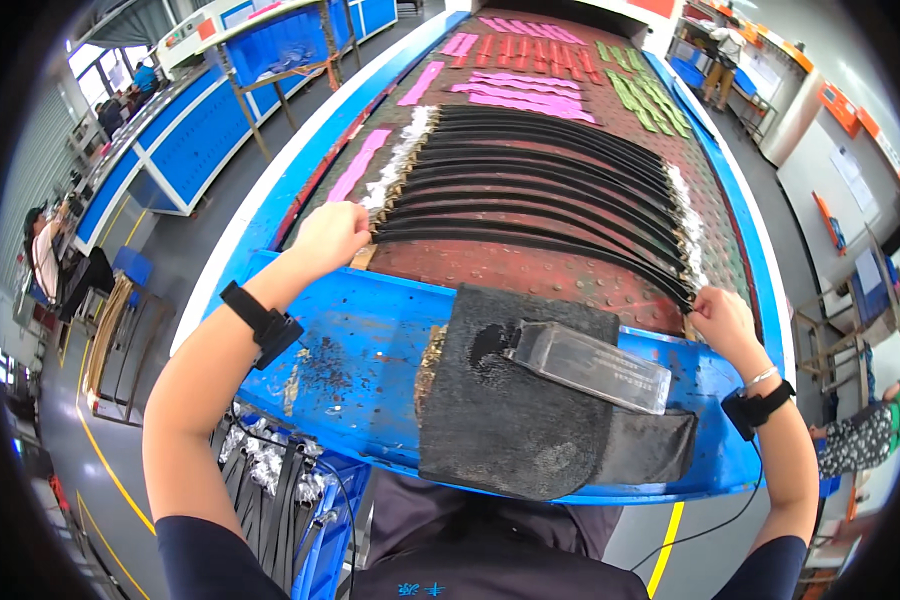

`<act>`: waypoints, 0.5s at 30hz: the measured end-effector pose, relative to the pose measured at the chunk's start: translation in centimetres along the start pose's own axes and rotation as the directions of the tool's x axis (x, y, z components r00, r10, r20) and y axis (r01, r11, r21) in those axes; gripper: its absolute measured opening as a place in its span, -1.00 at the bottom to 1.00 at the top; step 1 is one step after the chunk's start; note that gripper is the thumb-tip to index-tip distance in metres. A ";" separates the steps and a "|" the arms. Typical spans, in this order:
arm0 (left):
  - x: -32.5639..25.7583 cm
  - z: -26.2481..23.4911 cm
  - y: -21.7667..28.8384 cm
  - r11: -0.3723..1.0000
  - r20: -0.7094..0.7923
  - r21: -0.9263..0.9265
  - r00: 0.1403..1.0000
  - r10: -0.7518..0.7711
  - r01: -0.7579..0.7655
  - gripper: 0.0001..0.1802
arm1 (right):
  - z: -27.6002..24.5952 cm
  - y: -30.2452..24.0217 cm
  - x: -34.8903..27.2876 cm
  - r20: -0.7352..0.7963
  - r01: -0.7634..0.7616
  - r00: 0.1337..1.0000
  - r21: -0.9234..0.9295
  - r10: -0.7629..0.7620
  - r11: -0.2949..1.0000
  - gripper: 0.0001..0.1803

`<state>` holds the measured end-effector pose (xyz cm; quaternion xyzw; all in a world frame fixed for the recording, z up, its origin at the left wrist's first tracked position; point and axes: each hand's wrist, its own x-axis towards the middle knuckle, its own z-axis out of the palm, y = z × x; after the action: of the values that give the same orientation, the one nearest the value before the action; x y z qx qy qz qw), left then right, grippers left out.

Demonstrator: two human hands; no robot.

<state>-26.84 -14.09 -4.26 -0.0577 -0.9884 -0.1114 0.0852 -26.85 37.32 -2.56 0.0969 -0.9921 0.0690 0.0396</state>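
holding nearest black strap [530, 238] by both ends on perforated table [530, 275]; left hand [332, 236], right hand [722, 318] fingers pinched on ends. judgement: keep taut, parallel beside strap row [540, 165].

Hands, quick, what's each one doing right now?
Left hand: closed on the left end of the nearest black strap.
Right hand: pinching the right end of that strap.

both hands [330, 235] on probably a belt [530, 243]
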 end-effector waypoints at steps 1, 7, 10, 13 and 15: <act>-0.1 -0.1 -0.1 1.000 0.008 -0.001 1.000 -0.008 0.008 -0.90 | -0.1 -0.2 0.0 0.012 -0.017 1.000 0.003 0.017 1.000 -0.92; -0.3 0.1 -0.2 1.000 0.015 -0.008 1.000 -0.025 0.025 -0.90 | 0.0 -0.1 0.0 -0.032 0.050 0.998 -0.024 -0.051 0.998 -0.93; 0.0 0.2 0.3 1.000 0.000 0.009 1.000 -0.024 0.024 -0.89 | 0.1 0.4 -0.1 -0.006 0.010 1.000 -0.049 -0.011 0.999 -0.93; 0.0 0.7 -0.4 0.999 -0.015 0.033 1.000 -0.015 0.016 -0.88 | 0.1 0.1 0.0 0.010 0.014 1.000 -0.038 -0.014 0.999 -0.89; 0.0 0.7 -0.6 0.999 -0.025 0.038 1.000 0.004 -0.003 -0.87 | 0.3 0.5 0.1 0.013 -0.001 1.000 -0.043 0.002 0.999 -0.85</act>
<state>-27.01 -14.52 -5.05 -0.0562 -0.9891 -0.0935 0.0989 -27.08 37.69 -2.88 0.0956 -0.9937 0.0468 0.0353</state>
